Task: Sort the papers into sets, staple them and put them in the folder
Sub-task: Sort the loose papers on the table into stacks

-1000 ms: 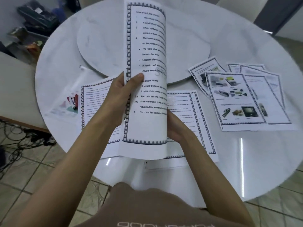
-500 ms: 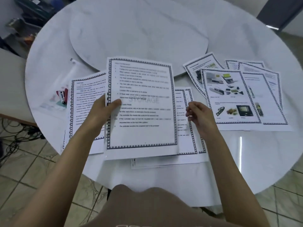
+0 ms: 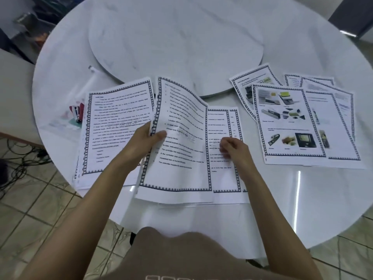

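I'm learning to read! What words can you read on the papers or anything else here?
"STORAGE": faint watermark on the held sheet, which the left hand pinches.
"The controller": begins a line low on that sheet, only just legible.
Too blurred to read: the left sheet, the picture pages.
Cut off at the frame edge: print on the shirt.

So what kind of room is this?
Probably a dining area in a home, though I can't be sure: a round white table with a big turntable in its middle, a tiled floor, and loose cables lying on that floor.
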A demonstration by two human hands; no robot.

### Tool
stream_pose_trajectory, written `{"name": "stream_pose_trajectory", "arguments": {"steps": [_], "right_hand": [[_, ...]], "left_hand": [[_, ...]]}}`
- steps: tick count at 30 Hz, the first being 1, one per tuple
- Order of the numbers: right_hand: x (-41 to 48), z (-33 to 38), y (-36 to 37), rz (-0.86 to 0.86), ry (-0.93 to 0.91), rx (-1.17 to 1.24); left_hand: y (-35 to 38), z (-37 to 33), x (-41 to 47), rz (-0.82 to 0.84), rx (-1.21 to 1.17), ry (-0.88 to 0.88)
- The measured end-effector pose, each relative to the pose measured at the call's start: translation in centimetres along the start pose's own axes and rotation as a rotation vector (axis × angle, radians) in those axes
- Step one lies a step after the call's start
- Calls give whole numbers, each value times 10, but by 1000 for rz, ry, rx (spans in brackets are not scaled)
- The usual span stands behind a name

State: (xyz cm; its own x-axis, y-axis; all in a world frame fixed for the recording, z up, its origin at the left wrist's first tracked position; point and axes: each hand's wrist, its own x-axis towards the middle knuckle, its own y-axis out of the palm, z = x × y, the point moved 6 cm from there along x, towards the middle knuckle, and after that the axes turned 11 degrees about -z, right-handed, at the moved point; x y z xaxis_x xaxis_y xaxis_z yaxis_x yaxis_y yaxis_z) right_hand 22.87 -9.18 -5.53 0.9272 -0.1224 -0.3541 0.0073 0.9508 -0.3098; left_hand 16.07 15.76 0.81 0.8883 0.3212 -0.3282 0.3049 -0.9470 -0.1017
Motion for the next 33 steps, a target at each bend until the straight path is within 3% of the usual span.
{"name": "stream_pose_trajectory", "arguments": {"steps": [10,16,18,22,28,33], "right_hand": [[-28,17,62,411,237,224],[-33,39,60,586,291,543],[-24,38,50,510,286,587],[1,24,9,183,195,551],[18,-5,-47,-108,68,77],[18,-7,-62,-207,-73,-272]], "left_hand": [[41,-70,-11,178,-287,69],[52,-70,-8,201,-321,42],[48,-63,-4,173,-299,29],[31,-37,7,64,-186,-29],[-5,10,11,-33,-71,-173],[-33,24,5,-79,-69,-214]]}}
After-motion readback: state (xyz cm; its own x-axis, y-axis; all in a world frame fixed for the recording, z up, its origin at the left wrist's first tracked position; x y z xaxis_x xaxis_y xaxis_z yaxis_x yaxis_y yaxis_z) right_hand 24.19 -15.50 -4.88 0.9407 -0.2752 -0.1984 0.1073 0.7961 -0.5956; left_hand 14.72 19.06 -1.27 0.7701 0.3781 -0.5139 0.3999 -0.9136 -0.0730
